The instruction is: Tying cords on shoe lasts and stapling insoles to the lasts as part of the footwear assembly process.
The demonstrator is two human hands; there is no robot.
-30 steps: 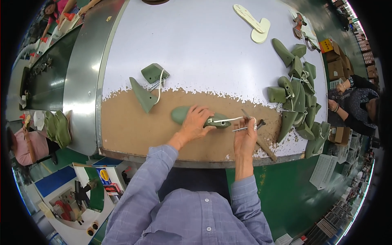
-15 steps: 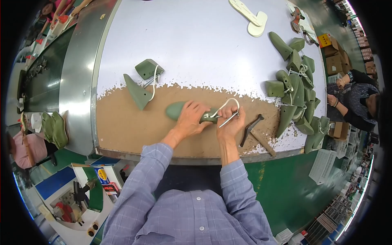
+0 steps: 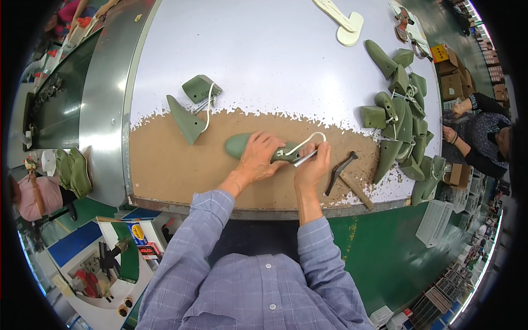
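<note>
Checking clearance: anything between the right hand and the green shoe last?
Nothing loose visible between: the right hand holds a slim metal tool at the green shoe last, and the hammer lies apart, to the right.

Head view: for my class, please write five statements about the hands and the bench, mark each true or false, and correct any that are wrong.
1. The left hand rests on a green shoe last. True.
2. The hammer lies to the right of the right hand. True.
3. The right hand holds the hammer. False: it holds a slim metal piece.
4. The two cream sole-shaped pieces lie apart. False: these cream pieces overlap.
5. A white cord arcs up beside the right hand. True.
</note>
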